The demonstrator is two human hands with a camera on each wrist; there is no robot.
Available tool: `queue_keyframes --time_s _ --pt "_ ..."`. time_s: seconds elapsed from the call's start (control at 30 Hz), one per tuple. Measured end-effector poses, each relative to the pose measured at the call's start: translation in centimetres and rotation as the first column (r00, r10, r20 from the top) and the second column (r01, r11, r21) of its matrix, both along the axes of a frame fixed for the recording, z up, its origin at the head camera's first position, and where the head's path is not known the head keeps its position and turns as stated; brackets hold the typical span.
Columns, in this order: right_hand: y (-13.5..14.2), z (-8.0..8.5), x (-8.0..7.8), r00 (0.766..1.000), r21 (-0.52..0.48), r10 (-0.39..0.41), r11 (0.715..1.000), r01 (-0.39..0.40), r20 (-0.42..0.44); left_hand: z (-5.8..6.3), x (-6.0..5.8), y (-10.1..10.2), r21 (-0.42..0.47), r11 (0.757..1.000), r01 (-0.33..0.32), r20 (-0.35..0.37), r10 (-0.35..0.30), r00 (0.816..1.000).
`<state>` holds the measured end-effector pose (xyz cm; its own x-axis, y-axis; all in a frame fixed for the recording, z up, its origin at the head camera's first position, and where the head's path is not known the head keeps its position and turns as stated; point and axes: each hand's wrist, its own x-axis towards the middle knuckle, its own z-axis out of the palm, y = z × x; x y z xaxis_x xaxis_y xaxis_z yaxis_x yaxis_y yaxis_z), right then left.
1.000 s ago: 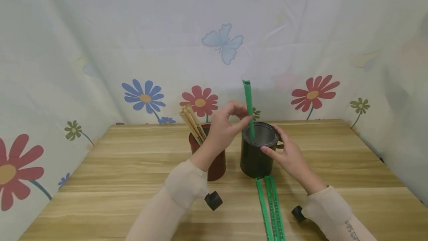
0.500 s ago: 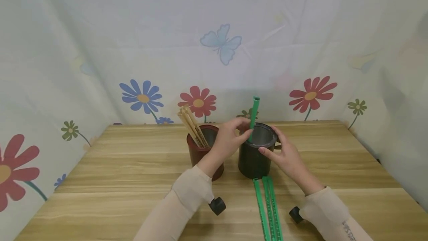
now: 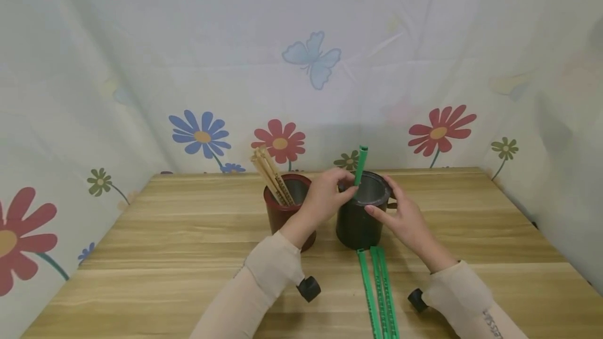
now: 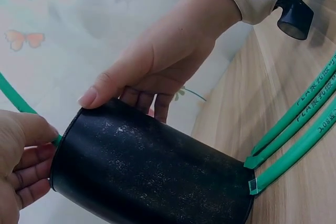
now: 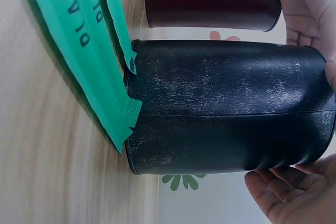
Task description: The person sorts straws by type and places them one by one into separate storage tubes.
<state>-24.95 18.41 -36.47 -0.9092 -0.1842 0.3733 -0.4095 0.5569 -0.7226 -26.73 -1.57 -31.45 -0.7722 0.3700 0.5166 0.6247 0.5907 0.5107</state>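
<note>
My left hand pinches a green paper-wrapped straw between thumb and fingers. The straw stands nearly upright at the left side of the mouth of a black leather-look cylindrical holder, its lower end inside. My right hand grips that holder at its right side, thumb at the near rim and fingers round the far side. In the left wrist view, the right thumb lies on the rim. Several more green wrapped straws lie on the table, their far ends close by the holder's base.
A dark red holder stands left of the black one, with several tan wrapped sticks leaning in it. The wooden table meets a flowered cloth backdrop behind.
The pinched straw has gone lower into the black holder and shifted slightly right, with my left hand moving down and right. My right hand has kept its grip on the holder.
</note>
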Motion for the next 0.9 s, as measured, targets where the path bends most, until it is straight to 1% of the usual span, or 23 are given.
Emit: queue_keyframes --time_s 0.13,0.2,0.43,0.67,0.9 --pt "-0.02 0.07 0.03 1.000 0.002 0.001 1.000 -0.001 0.007 0.14 -0.04 0.12 -0.034 0.999 -0.017 0.005 0.017 1.000" --pt "-0.03 0.10 0.04 1.000 0.003 0.002 1.000 -0.002 0.010 0.25 -0.04 0.16 -0.046 0.999 -0.024 0.026 0.026 0.999" --pt "-0.02 0.05 -0.02 1.000 0.001 0.002 1.000 -0.002 0.016 0.55 0.01 0.32 -0.099 0.993 -0.063 0.054 0.068 0.996" --pt "-0.10 0.05 0.03 1.000 0.002 0.008 1.000 -0.008 0.011 0.77 0.15 0.32 -0.102 0.993 -0.064 0.091 0.073 0.993" --pt "-0.05 -0.04 -0.07 1.000 0.001 0.007 1.000 -0.007 0.020 0.76 0.19 0.30 -0.133 0.990 -0.054 0.078 0.064 0.995"
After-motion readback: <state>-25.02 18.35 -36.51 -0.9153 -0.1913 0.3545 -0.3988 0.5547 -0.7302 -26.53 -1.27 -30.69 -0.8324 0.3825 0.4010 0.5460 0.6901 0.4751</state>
